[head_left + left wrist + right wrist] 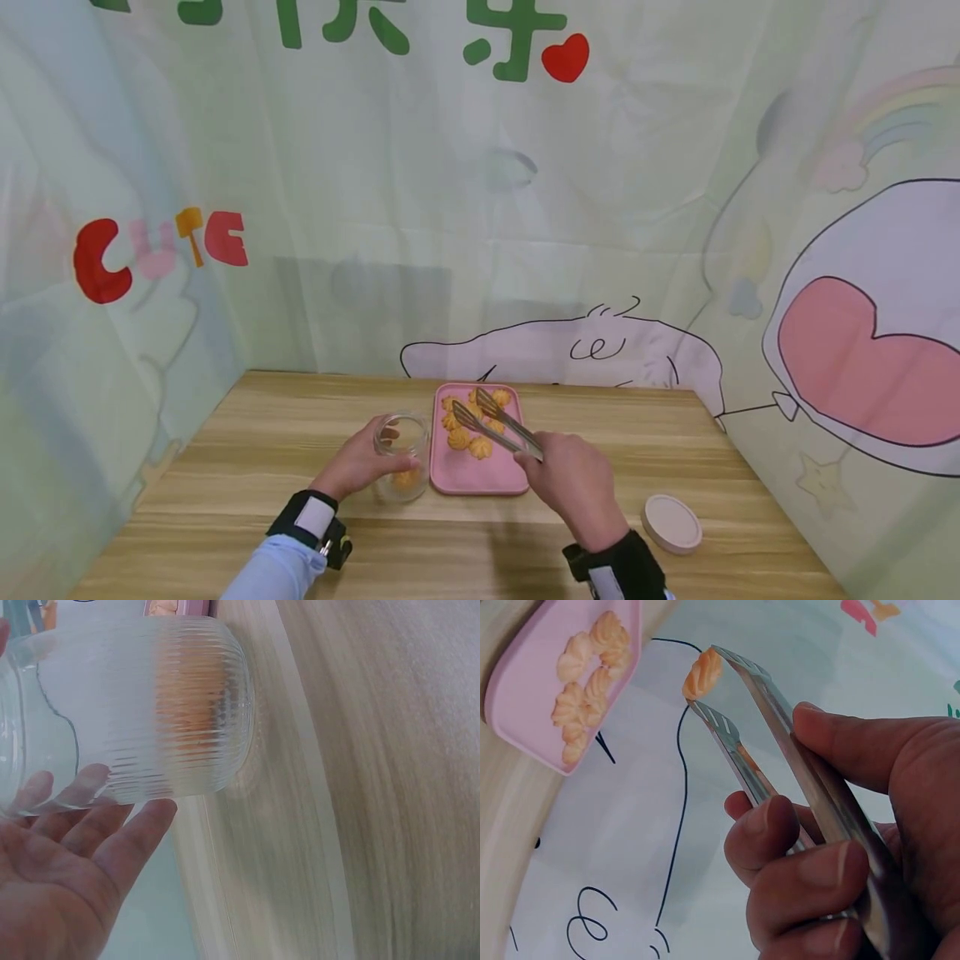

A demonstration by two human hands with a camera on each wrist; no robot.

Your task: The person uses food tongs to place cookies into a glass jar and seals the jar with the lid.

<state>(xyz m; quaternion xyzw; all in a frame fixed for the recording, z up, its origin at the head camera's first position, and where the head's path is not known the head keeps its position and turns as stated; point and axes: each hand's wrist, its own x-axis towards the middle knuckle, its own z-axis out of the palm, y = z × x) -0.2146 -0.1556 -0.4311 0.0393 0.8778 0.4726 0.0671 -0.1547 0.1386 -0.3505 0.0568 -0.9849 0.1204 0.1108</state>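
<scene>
Only the right wrist view clearly shows tongs (819, 780) pinching a cookie (703, 675)

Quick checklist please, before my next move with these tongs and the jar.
1. Glass jar gripped by the left hand: ok.
2. Jar mouth uncovered: ok, the white lid lies on the table.
3. Tongs held in the right hand: ok.
4. A cookie between the tongs' tips: ok.
5. Tips over the jar mouth: not ok, they show against the pink tray.
6. Jar base flat on the table: cannot tell.
</scene>
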